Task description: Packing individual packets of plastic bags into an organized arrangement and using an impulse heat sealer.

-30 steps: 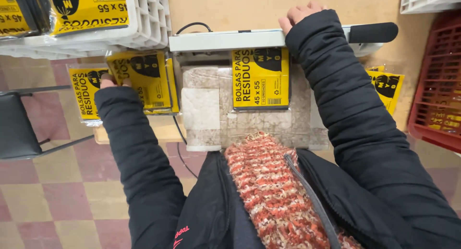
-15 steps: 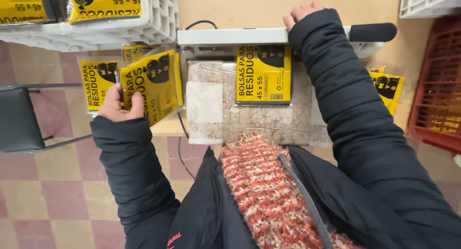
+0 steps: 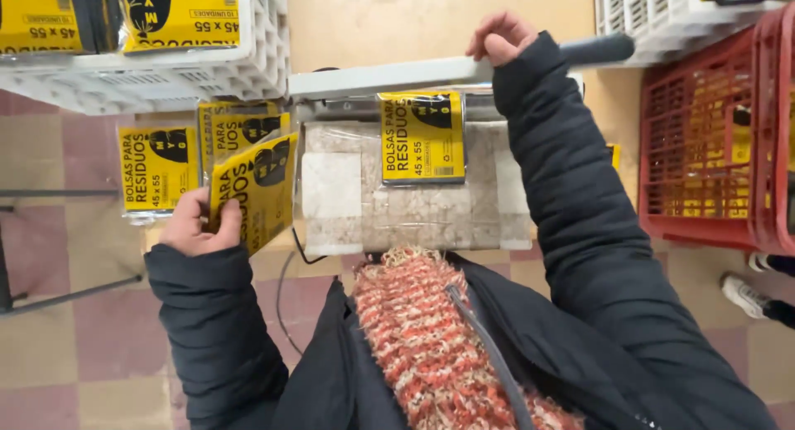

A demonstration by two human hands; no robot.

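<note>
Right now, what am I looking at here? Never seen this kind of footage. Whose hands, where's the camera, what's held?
One picture, from a camera worn on a person's head, looking down past a knitted scarf. No robot: both hands are bare. The left hand holds a flat yellow packet lifted off a small stack of yellow packets. The right hand grips the long lever bar of a tabletop machine. Another yellow packet lies on the machine's padded bed. A white crate and a red crate stand at the sides.
</note>
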